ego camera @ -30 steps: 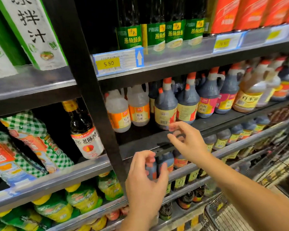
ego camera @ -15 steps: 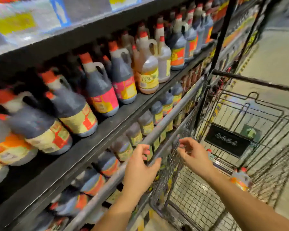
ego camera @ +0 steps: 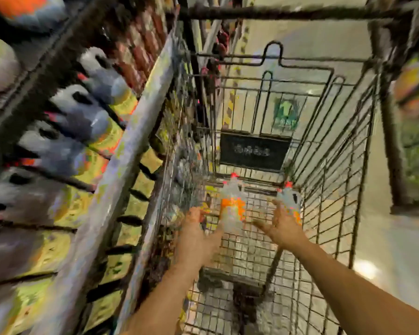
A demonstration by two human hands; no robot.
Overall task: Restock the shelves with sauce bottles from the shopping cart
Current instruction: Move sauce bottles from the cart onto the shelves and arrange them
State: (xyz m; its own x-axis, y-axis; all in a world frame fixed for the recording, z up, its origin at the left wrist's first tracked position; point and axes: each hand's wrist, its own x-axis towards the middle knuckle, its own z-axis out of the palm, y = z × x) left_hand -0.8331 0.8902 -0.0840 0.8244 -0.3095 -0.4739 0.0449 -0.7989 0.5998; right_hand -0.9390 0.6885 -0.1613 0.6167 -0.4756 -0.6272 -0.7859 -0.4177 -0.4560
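Held left hand (ego camera: 196, 230) and right hand (ego camera: 284, 226) apart, spread and empty, likely to take centre bottle (ego camera: 231, 209) and right bottle (ego camera: 291, 200)

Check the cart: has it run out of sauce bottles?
No, an orange-labelled bottle and a second bottle with red caps sit in the shopping cart.

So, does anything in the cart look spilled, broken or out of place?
Nothing stands out. The left bottle and the right bottle sit in the cart, with no spill visible. Blur would hide any small damage.
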